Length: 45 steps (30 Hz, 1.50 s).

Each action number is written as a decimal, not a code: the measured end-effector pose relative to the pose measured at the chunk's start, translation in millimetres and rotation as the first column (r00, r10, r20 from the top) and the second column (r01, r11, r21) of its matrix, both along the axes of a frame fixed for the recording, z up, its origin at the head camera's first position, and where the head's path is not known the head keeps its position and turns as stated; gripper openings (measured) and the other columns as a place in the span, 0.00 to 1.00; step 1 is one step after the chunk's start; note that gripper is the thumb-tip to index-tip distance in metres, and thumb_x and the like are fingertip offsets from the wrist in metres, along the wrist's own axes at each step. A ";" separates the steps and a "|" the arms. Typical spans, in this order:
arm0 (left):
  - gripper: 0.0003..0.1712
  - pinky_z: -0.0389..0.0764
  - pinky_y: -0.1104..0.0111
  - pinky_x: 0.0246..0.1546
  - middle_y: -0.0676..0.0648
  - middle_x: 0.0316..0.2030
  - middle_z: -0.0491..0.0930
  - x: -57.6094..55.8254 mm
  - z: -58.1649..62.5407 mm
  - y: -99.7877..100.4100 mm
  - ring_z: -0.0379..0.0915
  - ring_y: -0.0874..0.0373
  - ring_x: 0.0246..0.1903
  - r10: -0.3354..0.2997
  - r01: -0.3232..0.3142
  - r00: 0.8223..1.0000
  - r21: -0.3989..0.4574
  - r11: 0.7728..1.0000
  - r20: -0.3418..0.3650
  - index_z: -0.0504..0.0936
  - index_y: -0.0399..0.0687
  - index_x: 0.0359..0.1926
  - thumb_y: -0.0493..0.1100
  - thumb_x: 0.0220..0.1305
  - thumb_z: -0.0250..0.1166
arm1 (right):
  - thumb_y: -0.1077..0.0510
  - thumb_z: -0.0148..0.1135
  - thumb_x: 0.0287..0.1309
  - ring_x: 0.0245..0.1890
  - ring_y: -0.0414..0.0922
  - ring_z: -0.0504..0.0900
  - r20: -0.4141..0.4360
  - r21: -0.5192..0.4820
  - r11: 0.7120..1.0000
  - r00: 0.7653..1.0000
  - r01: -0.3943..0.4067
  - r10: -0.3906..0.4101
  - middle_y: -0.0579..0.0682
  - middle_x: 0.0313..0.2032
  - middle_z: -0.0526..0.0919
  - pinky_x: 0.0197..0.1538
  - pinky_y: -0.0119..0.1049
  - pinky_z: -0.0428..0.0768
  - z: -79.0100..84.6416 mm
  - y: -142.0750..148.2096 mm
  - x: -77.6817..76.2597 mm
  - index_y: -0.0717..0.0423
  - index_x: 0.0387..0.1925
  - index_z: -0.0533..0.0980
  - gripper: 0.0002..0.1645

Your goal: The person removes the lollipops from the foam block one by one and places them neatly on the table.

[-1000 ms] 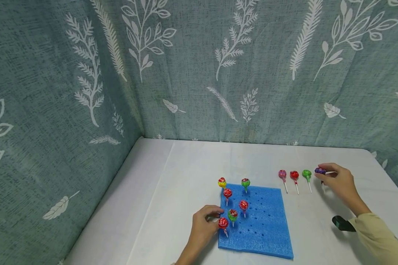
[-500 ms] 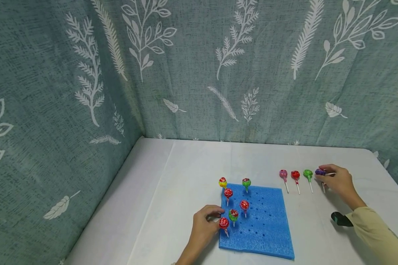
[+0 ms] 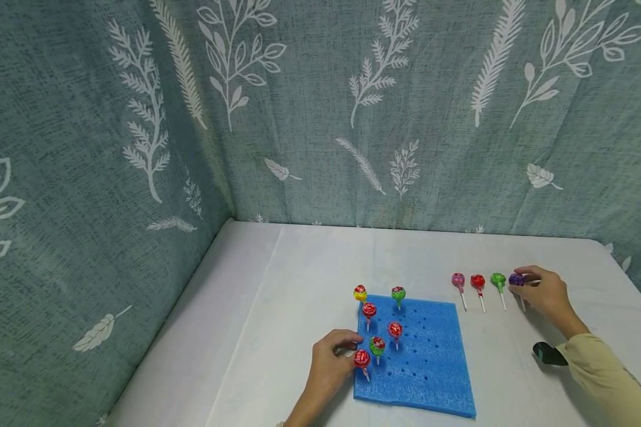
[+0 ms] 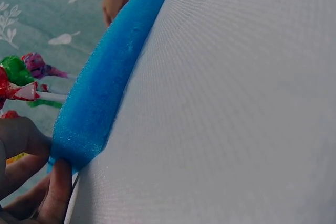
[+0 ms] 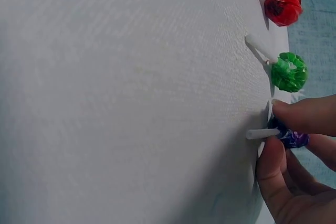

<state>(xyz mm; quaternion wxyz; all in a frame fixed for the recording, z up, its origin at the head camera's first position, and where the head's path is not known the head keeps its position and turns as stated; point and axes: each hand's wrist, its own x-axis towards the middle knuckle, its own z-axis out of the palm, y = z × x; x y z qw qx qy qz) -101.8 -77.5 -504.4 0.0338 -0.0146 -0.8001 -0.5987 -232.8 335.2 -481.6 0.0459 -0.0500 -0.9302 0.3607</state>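
Observation:
My left hand (image 3: 326,362) grips the left edge of a blue foam board (image 3: 438,379) with punched holes. In the left wrist view its thumb and fingers bend around the board's corner. Wrapped lollipops stand in the board, stick down: a red one (image 3: 361,357) right by the left fingers, a green-and-red one (image 3: 377,345) and several more. Over at the right, my right hand (image 3: 547,293) pinches a purple lollipop (image 5: 296,139) between thumb and fingers, its white stick pointing toward the near side. The fingers partly cover the purple wrapper.
Left of the purple lollipop, a green lollipop (image 3: 498,280), a red lollipop (image 3: 478,281) and a pink lollipop (image 3: 458,281) lie in a row on the white table (image 3: 299,279). A dark object (image 3: 549,354) sits at the right cuff. Patterned green curtain (image 3: 310,118) hangs behind.
The right hand and the purple lollipop have come down slightly, level with the row. The left hand keeps its hold on the foam board. The head view has shifted a little.

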 end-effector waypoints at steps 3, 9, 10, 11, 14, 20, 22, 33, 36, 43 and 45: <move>0.19 0.75 0.75 0.29 0.51 0.39 0.81 0.5 0.3 0.2 0.78 0.57 0.38 0.002 -0.002 1.000 0.007 1.000 0.001 0.86 0.47 0.36 0.25 0.42 0.68 | 0.63 0.66 0.50 0.35 0.58 0.77 0.009 -0.001 1.000 1.000 0.002 -0.002 0.75 0.45 0.73 0.22 0.29 0.75 0.4 0.3 0.2 0.73 0.52 0.69 0.29; 0.18 0.75 0.74 0.28 0.45 0.39 0.81 3.9 10.9 2.0 0.79 0.52 0.37 -0.002 0.002 1.000 0.015 1.000 0.000 0.85 0.41 0.36 0.23 0.41 0.66 | 0.62 0.66 0.51 0.39 0.61 0.76 0.025 -0.002 1.000 1.000 0.007 -0.007 0.76 0.46 0.72 0.22 0.29 0.75 1.2 1.0 1.9 0.73 0.52 0.69 0.29; 0.18 0.75 0.74 0.28 0.45 0.39 0.81 3.9 11.3 2.2 0.79 0.52 0.37 -0.001 0.001 1.000 0.013 1.000 0.001 0.85 0.41 0.36 0.23 0.41 0.66 | 0.62 0.66 0.52 0.40 0.63 0.76 0.026 0.002 1.000 1.000 0.010 -0.010 0.76 0.47 0.72 0.22 0.29 0.74 1.3 1.0 2.4 0.72 0.53 0.69 0.29; 0.18 0.75 0.74 0.27 0.45 0.39 0.81 4.1 12.0 2.5 0.79 0.51 0.37 0.000 0.000 1.000 0.010 1.000 0.003 0.85 0.41 0.36 0.23 0.42 0.66 | 0.62 0.66 0.52 0.41 0.64 0.75 0.028 0.004 1.000 1.000 0.013 -0.013 0.76 0.47 0.72 0.22 0.29 0.74 1.6 1.2 2.6 0.72 0.53 0.69 0.29; 0.19 0.75 0.74 0.27 0.48 0.39 0.81 0.7 1.2 1.3 0.79 0.54 0.37 0.002 -0.002 1.000 0.009 1.000 0.004 0.86 0.45 0.36 0.24 0.42 0.67 | 0.61 0.65 0.52 0.44 0.66 0.74 0.024 0.016 1.000 0.999 0.023 -0.024 0.75 0.48 0.72 0.23 0.28 0.73 1.8 1.3 3.3 0.72 0.53 0.69 0.29; 0.19 0.75 0.74 0.29 0.51 0.39 0.81 0.4 -1.5 0.8 0.78 0.57 0.37 0.000 0.000 1.000 0.017 1.000 -0.017 0.86 0.48 0.36 0.25 0.42 0.68 | 0.60 0.64 0.54 0.44 0.65 0.74 0.021 0.004 0.999 0.999 0.040 -0.040 0.75 0.49 0.72 0.21 0.29 0.74 3.9 1.0 6.6 0.72 0.54 0.69 0.29; 0.19 0.76 0.74 0.30 0.50 0.39 0.81 0.5 -1.1 1.0 0.78 0.56 0.37 -0.001 0.001 1.000 0.021 1.000 -0.018 0.86 0.47 0.36 0.25 0.42 0.68 | 0.60 0.64 0.55 0.44 0.65 0.74 0.020 0.006 0.999 0.999 0.046 -0.046 0.74 0.49 0.71 0.21 0.30 0.75 5.2 1.5 7.6 0.72 0.54 0.68 0.29; 0.20 0.76 0.74 0.30 0.51 0.38 0.81 0.5 -1.0 1.1 0.78 0.57 0.37 0.004 -0.004 1.000 0.008 1.000 -0.011 0.86 0.47 0.36 0.24 0.41 0.67 | 0.58 0.61 0.57 0.43 0.63 0.73 -0.082 0.035 0.999 0.996 0.038 -0.035 0.72 0.48 0.74 0.24 0.31 0.73 15.3 -0.8 14.6 0.70 0.52 0.72 0.24; 0.19 0.76 0.74 0.29 0.51 0.38 0.81 0.5 -2.7 0.8 0.78 0.58 0.36 0.010 -0.010 1.000 0.004 1.000 -0.017 0.86 0.46 0.35 0.24 0.41 0.67 | 0.58 0.61 0.59 0.42 0.61 0.74 -0.128 0.040 0.999 0.992 0.019 -0.014 0.70 0.47 0.75 0.28 0.31 0.71 19.8 -3.2 17.2 0.69 0.51 0.73 0.22; 0.17 0.77 0.74 0.30 0.49 0.38 0.81 1.1 -4.0 0.1 0.78 0.56 0.36 0.001 0.001 0.998 0.029 1.000 -0.055 0.86 0.45 0.35 0.25 0.42 0.69 | 0.56 0.61 0.59 0.41 0.59 0.75 -0.185 0.024 1.000 0.983 -0.016 0.020 0.66 0.44 0.78 0.32 0.39 0.71 28.3 -13.6 21.9 0.66 0.48 0.75 0.20; 0.16 0.77 0.73 0.30 0.48 0.38 0.81 0.9 -5.2 -0.1 0.78 0.55 0.36 -0.004 0.008 0.998 0.044 0.999 -0.068 0.86 0.44 0.35 0.26 0.43 0.69 | 0.55 0.62 0.58 0.41 0.55 0.76 -0.200 0.014 1.000 0.980 -0.019 0.022 0.63 0.44 0.78 0.30 0.39 0.72 26.4 -14.8 21.5 0.64 0.48 0.75 0.20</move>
